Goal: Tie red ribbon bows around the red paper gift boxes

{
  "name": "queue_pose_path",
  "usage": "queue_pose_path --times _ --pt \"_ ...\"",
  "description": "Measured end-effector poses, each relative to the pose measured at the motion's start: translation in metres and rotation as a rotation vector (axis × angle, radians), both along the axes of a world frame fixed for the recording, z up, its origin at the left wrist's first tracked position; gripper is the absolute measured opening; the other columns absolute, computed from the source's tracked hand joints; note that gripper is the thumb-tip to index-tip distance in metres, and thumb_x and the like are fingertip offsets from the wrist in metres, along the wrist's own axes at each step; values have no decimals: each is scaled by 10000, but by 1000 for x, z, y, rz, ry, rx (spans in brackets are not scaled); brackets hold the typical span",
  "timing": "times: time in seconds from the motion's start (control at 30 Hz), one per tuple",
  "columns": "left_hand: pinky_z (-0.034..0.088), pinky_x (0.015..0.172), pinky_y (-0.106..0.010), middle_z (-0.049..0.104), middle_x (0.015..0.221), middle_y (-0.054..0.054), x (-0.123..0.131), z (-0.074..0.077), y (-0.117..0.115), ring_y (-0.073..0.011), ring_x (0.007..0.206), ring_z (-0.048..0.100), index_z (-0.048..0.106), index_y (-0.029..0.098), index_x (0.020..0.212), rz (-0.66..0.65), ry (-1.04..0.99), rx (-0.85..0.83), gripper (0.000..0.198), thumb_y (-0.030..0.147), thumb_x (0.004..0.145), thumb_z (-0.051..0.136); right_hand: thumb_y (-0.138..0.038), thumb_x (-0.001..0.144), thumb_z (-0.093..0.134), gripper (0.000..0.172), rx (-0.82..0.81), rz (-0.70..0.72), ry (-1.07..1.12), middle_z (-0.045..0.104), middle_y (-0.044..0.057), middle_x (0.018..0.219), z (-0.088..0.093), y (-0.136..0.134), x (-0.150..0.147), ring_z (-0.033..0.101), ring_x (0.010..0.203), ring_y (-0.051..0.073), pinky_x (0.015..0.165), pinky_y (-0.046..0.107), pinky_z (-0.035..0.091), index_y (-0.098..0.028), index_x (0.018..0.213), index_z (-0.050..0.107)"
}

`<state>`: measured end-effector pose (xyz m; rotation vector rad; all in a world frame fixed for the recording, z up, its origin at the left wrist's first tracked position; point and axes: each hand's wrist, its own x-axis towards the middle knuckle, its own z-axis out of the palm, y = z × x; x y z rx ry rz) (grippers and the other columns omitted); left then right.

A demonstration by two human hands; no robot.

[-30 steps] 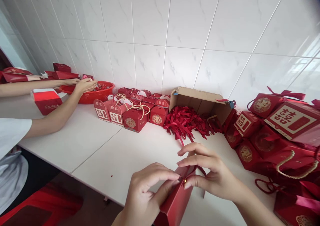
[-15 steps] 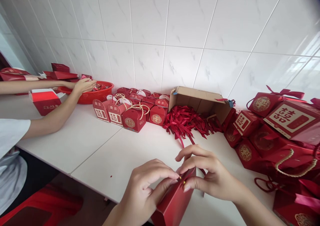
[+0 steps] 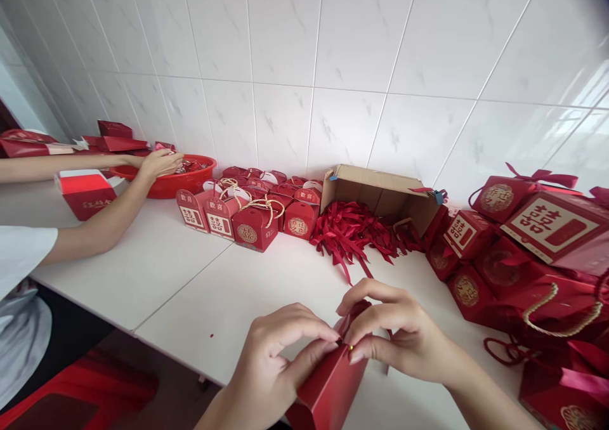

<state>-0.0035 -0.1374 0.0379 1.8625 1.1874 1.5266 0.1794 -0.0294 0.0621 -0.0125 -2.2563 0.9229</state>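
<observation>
A red gift box stands at the table's front edge, between my two hands. My left hand pinches at the box's top edge with thumb and forefinger, where a dark red ribbon end shows in part. Opposite it, my right hand has thumb and forefinger closed on a ribbon end with a small gold tip. The fingertips hide most of the ribbon and the top of the box. Behind the hands, a heap of red ribbons spills from a cardboard box lying on its side.
Several small red boxes with cord handles stand by the tiled wall. More finished-looking boxes are piled at the right. At the left, another person's hand is over a red basin, beside an open box.
My left fingertips have moved slightly along the box's top, and the gold tip beside them is now hidden. My right hand has barely shifted. The other person's hands look the same.
</observation>
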Motion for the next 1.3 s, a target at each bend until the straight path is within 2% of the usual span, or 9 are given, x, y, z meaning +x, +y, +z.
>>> queue_pose_path --times 0.3,0.43,0.53,0.67,1.07,1.3 --pt "533 681 -182 735 745 3 6 3 1 -124 702 688 693 193 789 127 -58 -123 74 176 834 637 -205 786 726 61 21 -40 -21 633 73 930 2 -2 0 628 846 138 741 248 536 -178 838 710" --pt "539 660 -210 733 765 -33 5 3 1 -145 705 684 696 178 797 66 -52 -117 89 175 844 621 -230 781 730 66 9 -46 -24 630 71 929 2 -2 1 636 845 145 733 252 545 -186 829 717" --pt "542 666 -224 728 791 -45 3 3 1 -151 731 680 704 186 837 -2 -45 -47 107 124 840 616 -232 783 727 62 10 -30 -23 632 77 918 3 -2 1 649 859 158 746 261 558 -185 823 724" --pt "539 681 -226 719 772 -40 3 3 0 -141 724 674 708 188 843 -4 -42 13 133 86 827 624 -215 785 723 58 16 -14 -3 638 81 913 4 -2 1 657 882 166 755 257 568 -184 833 734" --pt "528 673 -235 715 747 -31 -2 17 6 -145 724 659 718 193 786 -42 55 -81 97 145 828 645 -224 816 695 52 67 -31 -16 639 73 915 6 -2 2 653 816 142 754 265 547 -185 822 729" --pt "530 720 -237 708 818 -30 -9 27 2 -151 771 660 692 203 839 -59 141 -152 130 163 871 572 -228 853 659 34 135 -15 14 682 40 847 4 -1 -2 624 790 137 738 295 484 -208 835 680"
